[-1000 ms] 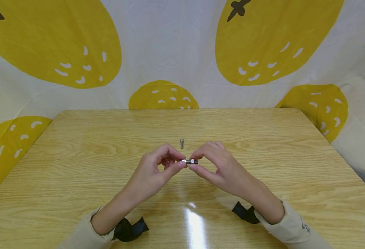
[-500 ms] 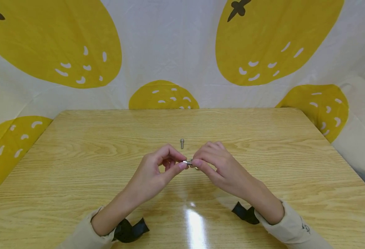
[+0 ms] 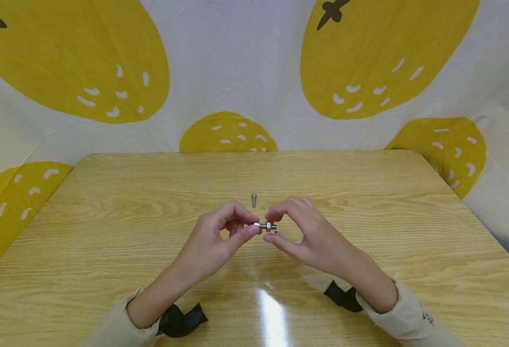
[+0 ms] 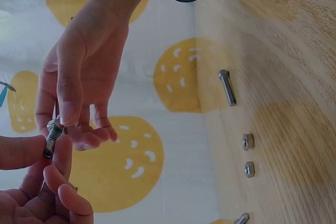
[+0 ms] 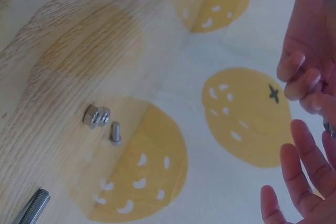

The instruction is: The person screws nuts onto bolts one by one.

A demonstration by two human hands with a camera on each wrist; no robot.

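In the head view my left hand (image 3: 213,243) pinches the head end of a silver bolt (image 3: 261,225) between thumb and index finger, its threaded end aimed right. A hex nut (image 3: 269,226) sits around the shank. My right hand (image 3: 313,236) hovers at that nut, thumb and index finger spread apart above and below it. The left wrist view shows the bolt (image 4: 51,142) and nut (image 4: 55,125) close up, with the right thumb overlapping the nut; contact cannot be told. In the right wrist view the right hand's fingers (image 5: 299,177) look mostly straight, and the bolt is largely cut off.
A second bolt (image 3: 254,200) lies on the wooden table (image 3: 150,193) beyond the hands. Two loose nuts (image 4: 248,141) rest there too, partly behind the right thumb in the head view. Another threaded bolt (image 5: 34,207) lies at the right wrist view's corner. Fruit-patterned cloth (image 3: 237,72) hangs behind.
My right thumb and index finger closed over the nut half a second ago and have since parted, leaving the nut exposed on the bolt. The left hand keeps its pinch almost unmoved.
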